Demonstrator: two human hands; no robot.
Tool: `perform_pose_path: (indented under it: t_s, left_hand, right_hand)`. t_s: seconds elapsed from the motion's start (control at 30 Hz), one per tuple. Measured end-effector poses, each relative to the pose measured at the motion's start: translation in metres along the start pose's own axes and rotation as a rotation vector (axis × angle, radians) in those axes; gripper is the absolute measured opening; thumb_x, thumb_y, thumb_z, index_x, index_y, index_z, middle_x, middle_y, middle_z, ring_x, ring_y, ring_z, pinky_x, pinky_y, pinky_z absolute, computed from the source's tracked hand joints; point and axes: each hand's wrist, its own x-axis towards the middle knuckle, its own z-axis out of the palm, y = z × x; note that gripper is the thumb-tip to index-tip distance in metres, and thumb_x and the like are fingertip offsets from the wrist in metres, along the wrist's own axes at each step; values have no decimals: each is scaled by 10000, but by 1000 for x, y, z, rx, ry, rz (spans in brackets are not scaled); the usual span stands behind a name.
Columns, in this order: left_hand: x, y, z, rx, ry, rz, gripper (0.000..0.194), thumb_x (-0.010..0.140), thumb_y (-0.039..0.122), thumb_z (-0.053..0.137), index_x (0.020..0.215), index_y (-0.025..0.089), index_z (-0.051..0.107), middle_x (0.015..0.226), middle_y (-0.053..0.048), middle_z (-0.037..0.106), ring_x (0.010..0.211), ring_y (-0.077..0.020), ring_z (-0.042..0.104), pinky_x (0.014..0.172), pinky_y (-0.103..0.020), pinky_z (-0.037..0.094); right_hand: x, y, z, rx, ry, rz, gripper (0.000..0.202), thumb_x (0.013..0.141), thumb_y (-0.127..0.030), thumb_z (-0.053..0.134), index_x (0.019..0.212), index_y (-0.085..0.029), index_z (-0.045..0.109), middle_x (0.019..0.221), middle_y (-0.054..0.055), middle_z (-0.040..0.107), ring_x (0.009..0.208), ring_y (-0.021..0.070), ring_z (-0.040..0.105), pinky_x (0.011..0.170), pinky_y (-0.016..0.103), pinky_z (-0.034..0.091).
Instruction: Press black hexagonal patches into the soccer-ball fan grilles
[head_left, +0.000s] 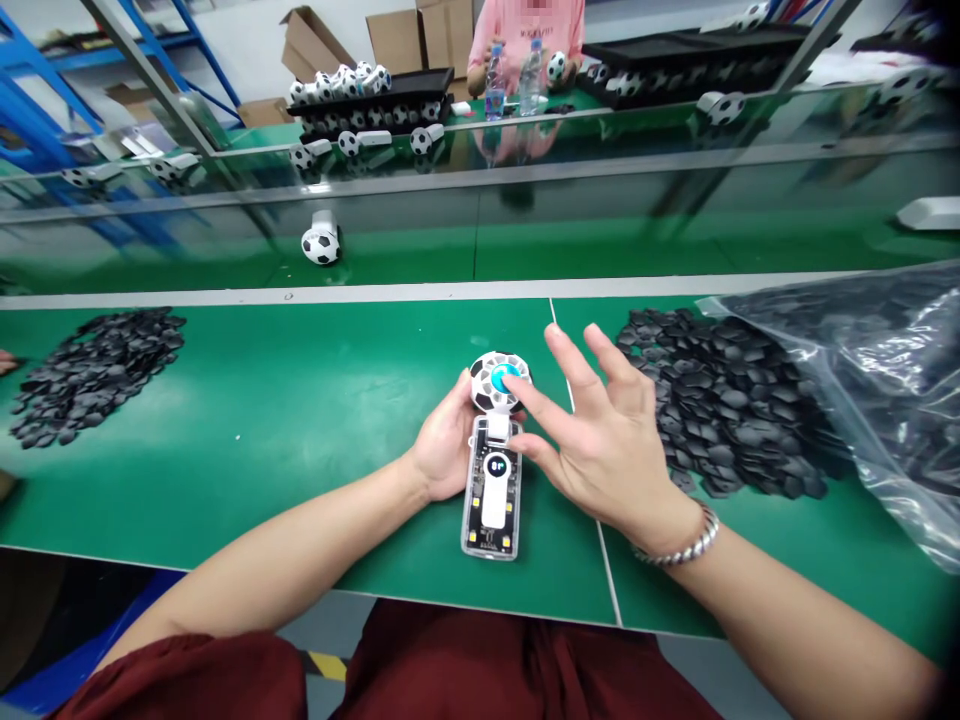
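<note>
A handheld device with a black-and-white soccer-ball head [481, 396] and a clear handle [495, 515] is near the middle of the bench. Through the handle show a circuit board, small yellow squares and a round, lit display. My left hand [444, 440] is closed around the device from the left, by the ball and neck; some of its fingers are hidden behind it. The index fingertip of my right hand [607, 440] rests at a bright blue disc [505, 377] in the ball's middle. Its thumb reaches toward the neck, and its other fingers are spread in the air.
Piles of black plastic pieces lie left [97, 375] and right [735, 400], with a clear plastic bag [885, 380] at far right. Beyond the bench's white edge, another soccer-ball device [321, 242] sits on a green strip. Across stands a person in pink [529, 35] near water bottles and loaded black trays.
</note>
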Motion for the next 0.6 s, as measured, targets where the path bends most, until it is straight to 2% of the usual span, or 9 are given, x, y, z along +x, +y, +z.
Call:
perform_pose_path:
  t_s: [0.23,0.43,0.6]
  left_hand:
    - [0,1,-2,5,-17,2,485,920,489,283,1087,166,604,861,-80,645,723,-174,606,700,-293,464]
    - [0,1,-3,38,0,-2,472,914,493,312,1085,168,608,874,-83,647,731,-175,610,705,-292,462]
    - [0,1,-2,27,-19,-2,486,908,504,315,1067,159,617,879,-91,645,753,-189,611,705,-302,463]
  right_hand:
    - [-3,-1,0,56,-26,-4,506,822,-578,442,1214,-279,555,1460,95,302,1325,340,231,941,477,303]
    - [-1,-1,1,70,-27,61,471,805,-567,490,1205,-327,551,1482,46,269,1334,333,221,951,484,282]
    - [-4,-2,1,90,-27,14,503,789,-573,512,1220,-316,537,1475,59,283,1337,323,216,973,488,262]
